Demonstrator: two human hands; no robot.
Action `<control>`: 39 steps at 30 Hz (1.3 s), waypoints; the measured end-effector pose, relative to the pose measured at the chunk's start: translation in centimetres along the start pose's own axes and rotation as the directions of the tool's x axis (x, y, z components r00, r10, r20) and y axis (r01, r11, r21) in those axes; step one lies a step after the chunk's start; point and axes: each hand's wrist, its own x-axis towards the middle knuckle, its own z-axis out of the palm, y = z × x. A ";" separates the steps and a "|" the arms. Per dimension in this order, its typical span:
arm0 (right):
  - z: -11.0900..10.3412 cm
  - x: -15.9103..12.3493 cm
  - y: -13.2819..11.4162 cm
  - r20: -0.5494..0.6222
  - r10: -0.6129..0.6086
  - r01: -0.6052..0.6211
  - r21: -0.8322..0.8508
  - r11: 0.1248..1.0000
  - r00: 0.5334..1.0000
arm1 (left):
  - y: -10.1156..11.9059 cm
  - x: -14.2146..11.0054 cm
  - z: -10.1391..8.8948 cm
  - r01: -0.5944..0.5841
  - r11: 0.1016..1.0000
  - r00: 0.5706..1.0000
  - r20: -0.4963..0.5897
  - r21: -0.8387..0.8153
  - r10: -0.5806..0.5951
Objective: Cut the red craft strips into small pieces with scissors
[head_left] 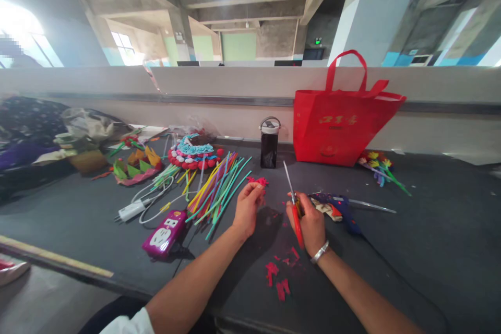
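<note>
My left hand [249, 207] is closed in a pinch above the middle of the black table. Whatever sits between its fingertips is too small to make out. Just past those fingers are red cut pieces [257, 181]; I cannot tell whether they touch the hand. My right hand [310, 222] grips scissors [296, 215] with red handles, their blades pointing up and away from me. Below and between the hands lie red scraps [282, 289] on the table. A dark blue glue gun [344, 211] rests to the right of my right hand, beside a crumpled patterned cloth [327, 210].
Coloured stems [219, 193], a purple power strip [165, 235] and a white charger [132, 211] lie left. Behind stand a black bottle [269, 147] and a red bag [340, 125]. Flower crafts [190, 154] and a petal crown [136, 167] sit at the back left.
</note>
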 end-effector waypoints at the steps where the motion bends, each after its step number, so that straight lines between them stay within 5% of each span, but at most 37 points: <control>1: -0.1 0.2 0.2 -0.014 0.016 -0.016 0.005 1.000 1.000 | 0.0 0.3 -0.3 -0.035 0.997 0.998 -0.044 0.072 0.038; 7: -0.3 0.9 0.7 -0.035 0.053 -0.050 0.080 0.996 0.998 | 0.5 2.0 -1.5 -0.123 0.851 0.968 -0.128 0.511 0.217; 19: 0.0 0.8 0.9 0.000 0.063 -0.063 0.100 0.993 0.998 | -0.7 6.8 -4.5 -0.038 0.625 0.975 -0.107 0.779 0.192; 25: 0.0 0.9 0.9 -0.009 0.080 -0.080 0.029 0.996 0.997 | 0.4 5.0 -4.2 -0.096 0.556 0.978 -0.025 0.826 0.206; 30: -0.1 1.2 0.9 0.015 0.099 -0.098 -0.044 0.994 0.995 | 1.3 0.3 -2.5 -0.236 0.504 0.971 0.220 0.831 0.093; 31: -0.1 1.2 1.0 0.022 0.102 -0.101 -0.038 0.994 0.995 | 1.4 -0.8 -2.0 -0.288 0.479 0.953 0.297 0.829 0.060; 33: -0.1 1.3 1.1 0.022 0.105 -0.105 -0.010 0.994 0.994 | 1.4 -3.0 -0.8 -0.545 0.296 0.816 0.577 0.785 -0.029; 35: -0.1 1.3 1.2 0.017 0.096 -0.096 0.023 0.995 0.995 | 1.4 -4.7 0.4 -0.727 0.107 0.670 0.735 0.678 -0.105; 39: -0.1 1.3 1.4 0.000 0.062 -0.062 0.072 0.995 0.998 | 1.2 -5.9 2.0 -0.880 -0.182 0.474 0.823 0.438 -0.312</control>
